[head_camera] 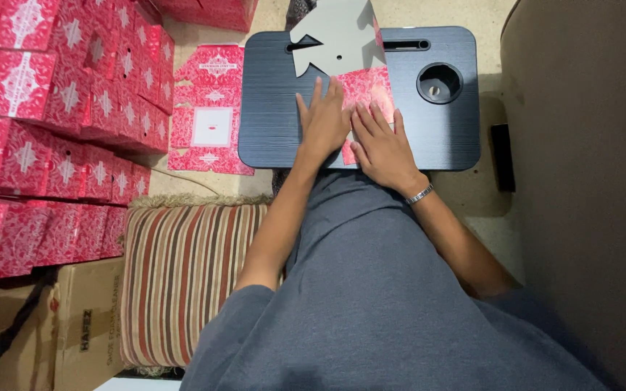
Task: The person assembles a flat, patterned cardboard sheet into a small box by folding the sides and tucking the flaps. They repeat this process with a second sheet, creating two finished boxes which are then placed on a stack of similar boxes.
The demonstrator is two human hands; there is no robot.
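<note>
Head view, looking down over our lap: a small dark table [277,137] with a round cup recess [440,82] at its right and a slot along the far edge. On it lies a flat box blank [367,87], red-and-white patterned outside, grey inside, its grey flaps [335,32] standing up at the far side. Our left hand [324,119] lies flat on the table, fingers together and pointing away, its thumb side against the blank's left edge. Our right hand [384,148] presses palm-down on the red part of the blank, fingers spread a little, just beside the left hand and touching it at the fingers. Neither hand pinches anything; both are open and pressing. A metal bracelet [419,194] sits on the right wrist. On the floor left of the table, another blank [211,116] lies unfolded, print up, partly under the table's edge. Further left, stacked made-up red boxes [59,108] fill the side of the view in rows. Below them a striped cushion [182,275], and beside it a brown carton [85,326]. Grey shirt [385,304] covers the lower middle. At right, a dark curved surface, kind unclear; a small black object [502,156] on the floor near it
</note>
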